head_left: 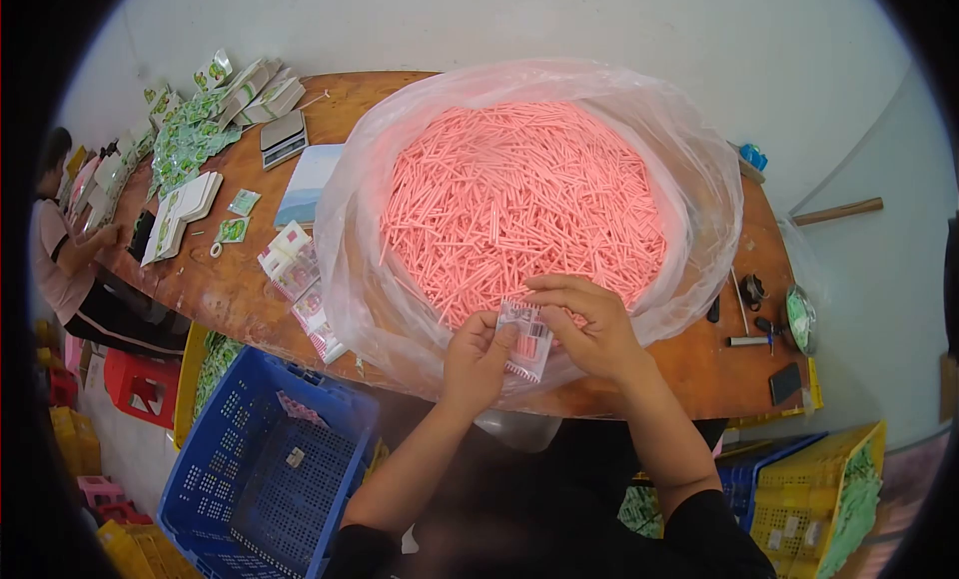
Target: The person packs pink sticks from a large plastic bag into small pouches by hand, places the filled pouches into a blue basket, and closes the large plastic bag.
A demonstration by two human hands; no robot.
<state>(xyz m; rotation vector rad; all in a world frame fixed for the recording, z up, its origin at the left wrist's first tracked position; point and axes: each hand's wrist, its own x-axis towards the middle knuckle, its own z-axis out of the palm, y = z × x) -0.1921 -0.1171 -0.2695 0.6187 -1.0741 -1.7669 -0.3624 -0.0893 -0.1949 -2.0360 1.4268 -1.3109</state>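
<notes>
A small clear plastic packet (526, 348) with pink-and-white striped edges and a barcode is held at the front rim of a big bag. Some pink pieces show inside it. My left hand (477, 361) grips the packet's left side, thumb across its front. At its upper right corner, my right hand (591, 329) has its fingers bent over the top edge and its thumb close to the barcode; the fingertips are partly hidden. Just beyond both hands, short thin pink sticks (529, 199) fill the large clear plastic bag (352, 214).
Flat printed packets (300, 279) lie left of the bag. Further left are a scale (284, 139), white card stacks (185, 214) and green packets (190, 144). A blue crate (345, 419) stands below the table (240, 304). A phone (785, 383) lies right. Another person (75, 249) sits far left.
</notes>
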